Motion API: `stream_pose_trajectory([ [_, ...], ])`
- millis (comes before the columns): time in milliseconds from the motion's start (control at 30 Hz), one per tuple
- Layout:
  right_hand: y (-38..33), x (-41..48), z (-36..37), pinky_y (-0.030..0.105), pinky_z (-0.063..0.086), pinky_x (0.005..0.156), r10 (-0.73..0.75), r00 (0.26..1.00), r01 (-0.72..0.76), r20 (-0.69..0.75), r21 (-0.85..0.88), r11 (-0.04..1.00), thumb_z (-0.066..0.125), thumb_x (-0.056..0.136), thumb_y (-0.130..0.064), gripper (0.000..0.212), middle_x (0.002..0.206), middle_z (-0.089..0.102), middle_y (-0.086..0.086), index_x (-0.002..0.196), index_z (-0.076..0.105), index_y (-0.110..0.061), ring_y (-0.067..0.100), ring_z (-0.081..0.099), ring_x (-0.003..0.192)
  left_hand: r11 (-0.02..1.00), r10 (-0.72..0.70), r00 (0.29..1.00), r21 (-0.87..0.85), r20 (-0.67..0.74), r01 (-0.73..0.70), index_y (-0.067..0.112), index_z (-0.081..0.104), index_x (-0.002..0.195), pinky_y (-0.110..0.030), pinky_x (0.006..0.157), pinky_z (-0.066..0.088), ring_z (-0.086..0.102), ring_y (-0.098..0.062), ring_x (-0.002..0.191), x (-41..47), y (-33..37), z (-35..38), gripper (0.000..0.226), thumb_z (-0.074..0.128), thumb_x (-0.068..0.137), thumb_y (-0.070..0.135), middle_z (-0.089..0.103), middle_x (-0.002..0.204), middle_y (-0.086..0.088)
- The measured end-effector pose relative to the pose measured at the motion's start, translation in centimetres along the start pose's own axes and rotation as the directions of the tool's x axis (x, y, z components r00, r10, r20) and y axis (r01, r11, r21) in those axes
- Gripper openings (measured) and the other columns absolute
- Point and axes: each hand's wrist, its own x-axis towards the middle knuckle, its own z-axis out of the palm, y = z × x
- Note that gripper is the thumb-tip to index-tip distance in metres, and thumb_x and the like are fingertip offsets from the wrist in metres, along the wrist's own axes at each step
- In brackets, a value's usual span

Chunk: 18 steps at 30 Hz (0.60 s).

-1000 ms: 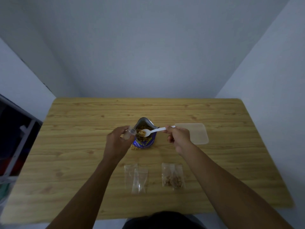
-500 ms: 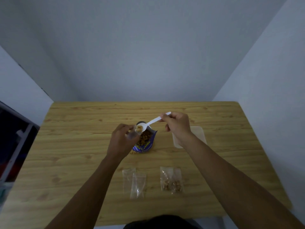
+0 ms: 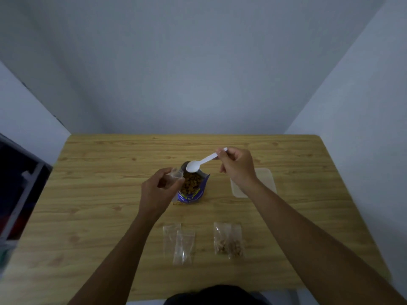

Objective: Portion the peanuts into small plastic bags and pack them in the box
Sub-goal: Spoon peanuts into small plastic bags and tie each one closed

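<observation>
An open blue peanut pouch (image 3: 193,187) stands mid-table with brown peanuts showing inside. My left hand (image 3: 157,191) holds a small clear plastic bag (image 3: 174,175) just left of the pouch mouth. My right hand (image 3: 236,167) pinches the handle of a white plastic spoon (image 3: 199,163), whose bowl hangs above the pouch and looks empty. Two empty small bags (image 3: 179,242) lie overlapping near the front edge. To their right lie filled bags of peanuts (image 3: 229,241). A translucent box (image 3: 265,180) sits on the table behind my right wrist, partly hidden.
The wooden table (image 3: 99,194) stands in a corner of plain walls. A dark shelf unit (image 3: 19,190) stands beyond the table's left edge.
The spoon lifted out of the pouch carrying peanuts, tipped toward the bag in my left hand, and now shows an empty bowl. My right hand rose and moved back.
</observation>
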Motion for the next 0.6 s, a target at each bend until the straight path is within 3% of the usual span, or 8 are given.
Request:
stream_pose_trajectory([
  [67,1.6,-0.9,0.9,0.026,0.043,0.056,0.044,0.998,-0.038,0.046,-0.115,0.993,0.063,0.097,-0.036,0.033,0.05,0.059,-0.004,0.081,0.078,-0.012,0.008,0.052,0.048,0.999,-0.002,1.0,-0.042,0.02,0.003,0.02,0.071,0.105,-0.022,0.054,0.047,0.052,-0.004,0.055,-0.9,-0.3,0.2,0.03,0.082,0.078,0.026,0.06,0.065,-0.001],
  [167,3.2,-2.0,2.1,0.029,0.035,0.06,0.057,0.992,-0.019,0.113,-0.31,0.95,0.061,0.097,-0.043,0.044,0.064,0.051,0.003,0.082,0.068,-0.003,0.009,0.044,0.059,0.989,-0.007,0.99,-0.142,0.141,0.027,0.028,0.068,0.103,-0.039,0.05,0.053,0.061,-0.027,0.06,-2.7,-0.5,0.9,0.022,0.076,0.083,0.033,0.064,0.074,-0.011],
  [233,3.6,-2.7,2.1,0.027,0.04,0.069,0.121,0.98,-0.057,0.161,-0.356,0.933,0.066,0.093,-0.042,0.035,0.092,0.061,0.003,0.106,0.067,-0.01,0.012,0.054,0.078,0.973,-0.05,0.978,-0.21,0.205,0.093,0.025,0.066,0.104,-0.047,0.052,0.056,0.064,-0.034,0.068,-3.8,-0.5,1.7,0.02,0.073,0.087,0.033,0.067,0.088,-0.012],
  [300,3.8,-3.5,1.3,0.022,0.042,0.07,0.205,0.958,-0.127,0.2,-0.345,0.93,0.073,0.088,-0.038,0.066,0.12,0.051,0.003,0.145,0.044,-0.024,0.015,0.055,0.097,0.964,-0.064,0.967,-0.236,0.247,0.124,0.022,0.063,0.104,-0.042,0.048,0.048,0.055,-0.029,0.058,-4.8,-0.4,2.4,0.029,0.069,0.086,0.043,0.062,0.087,-0.016],
  [333,4.2,-3.9,0.8,0.02,0.041,0.066,0.237,0.952,-0.164,0.195,-0.33,0.93,0.074,0.086,-0.034,0.078,0.124,0.046,0.002,0.152,0.032,-0.028,0.015,0.054,0.099,0.959,-0.062,0.958,-0.251,0.279,0.135,0.02,0.061,0.104,-0.039,0.049,0.043,0.05,-0.024,0.056,-5.3,-0.3,2.7,0.034,0.067,0.085,0.048,0.059,0.083,-0.018],
  [433,5.2,-5.2,-0.6,0.023,0.045,0.063,0.32,0.933,-0.285,0.164,-0.206,0.936,0.071,0.084,-0.018,0.073,0.109,0.054,0.0,0.147,0.037,-0.027,0.014,0.058,0.085,0.957,-0.015,0.931,-0.266,0.365,0.12,0.011,0.056,0.101,-0.032,0.055,0.038,0.045,-0.019,0.063,-6.6,0.3,3.4,0.046,0.056,0.087,0.054,0.056,0.078,-0.009],
  [500,6.1,-5.9,-1.8,0.031,0.046,0.061,0.343,0.903,-0.334,0.258,-0.081,0.939,0.066,0.085,-0.002,0.056,0.084,0.059,0.002,0.138,0.053,-0.015,0.015,0.055,0.062,0.939,-0.082,0.904,-0.272,0.42,0.211,0.004,0.053,0.095,-0.028,0.055,0.037,0.043,-0.02,0.064,-7.2,0.8,4.1,0.053,0.042,0.094,0.056,0.056,0.078,-0.009],
  [600,7.4,-7.6,-3.9,0.031,0.044,0.06,0.247,0.859,-0.313,0.447,0.079,0.946,0.063,0.082,0.002,0.034,0.066,0.056,0.005,0.113,0.071,-0.009,0.015,0.048,0.051,0.863,-0.231,0.868,-0.32,0.44,0.392,0.016,0.056,0.086,-0.026,0.054,0.039,0.045,-0.017,0.062,-7.5,1.3,5.3,0.038,0.03,0.106,0.036,0.052,0.073,-0.006],
])
